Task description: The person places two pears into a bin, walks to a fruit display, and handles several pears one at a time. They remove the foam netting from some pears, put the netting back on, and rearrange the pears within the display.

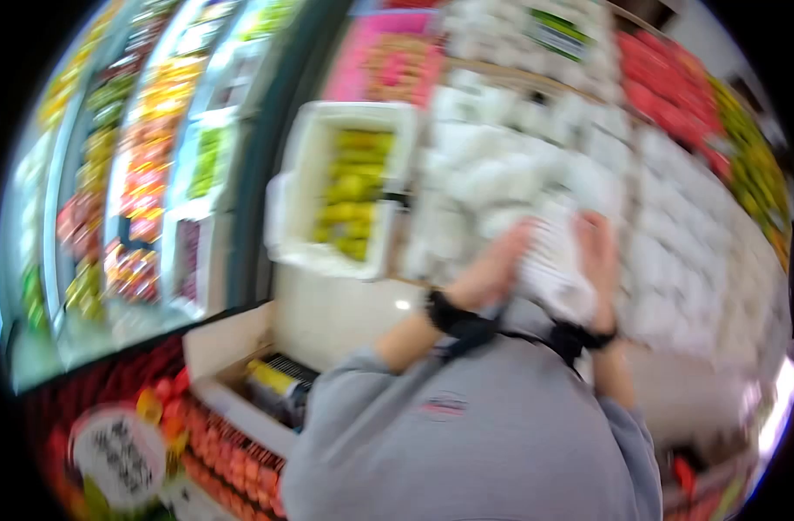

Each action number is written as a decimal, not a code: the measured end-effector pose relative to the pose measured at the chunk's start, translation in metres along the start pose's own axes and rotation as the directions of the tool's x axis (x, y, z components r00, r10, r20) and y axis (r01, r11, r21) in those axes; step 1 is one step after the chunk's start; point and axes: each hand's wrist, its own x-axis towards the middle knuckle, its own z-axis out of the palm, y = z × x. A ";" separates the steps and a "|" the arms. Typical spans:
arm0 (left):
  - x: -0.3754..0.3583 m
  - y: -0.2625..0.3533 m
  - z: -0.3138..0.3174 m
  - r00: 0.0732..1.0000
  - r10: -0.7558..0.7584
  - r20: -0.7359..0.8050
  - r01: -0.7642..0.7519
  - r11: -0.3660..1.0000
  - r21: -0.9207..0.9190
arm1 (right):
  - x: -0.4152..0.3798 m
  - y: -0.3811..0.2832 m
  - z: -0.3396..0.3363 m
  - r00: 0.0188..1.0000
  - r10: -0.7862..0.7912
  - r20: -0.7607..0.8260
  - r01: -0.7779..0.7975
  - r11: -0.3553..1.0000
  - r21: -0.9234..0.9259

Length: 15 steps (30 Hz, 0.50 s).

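Observation:
A white wrapped bundle (556,265), perhaps in foam netting, is held between my two hands in front of my chest. My left hand (498,260) presses against its left side, fingers pointing forward. On the opposite side, my right hand (597,256) is curved along the bundle. Motion blur hides the finer detail of the fingers, and what lies inside the wrapping cannot be made out. Just beyond my hands are many similar white wrapped pieces (484,161) in rows. Both wrists wear black bands.
A white foam box (294,187) of yellow-green fruit (353,187) stands left of the rows. Further left are lit shelves of fruit (149,139). Red wrapped goods (666,91) lie at the back right. A cardboard box (232,343) sits by my left elbow.

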 end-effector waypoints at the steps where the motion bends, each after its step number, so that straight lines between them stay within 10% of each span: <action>1: 0.000 0.000 0.000 0.999 0.014 -0.034 -0.014 1.000 -0.015 | 0.001 0.007 0.001 0.981 0.130 0.146 -0.175 0.915 0.363; 5: -0.011 0.024 0.009 0.992 0.081 0.094 -0.064 0.983 -0.172 | -0.008 -0.029 -0.092 0.977 -0.104 0.187 0.043 0.952 0.303; 15: 0.005 0.056 -0.018 0.996 0.054 -0.071 -0.057 0.998 -0.041 | -0.012 -0.058 -0.219 0.894 -0.022 -0.447 0.229 0.881 0.415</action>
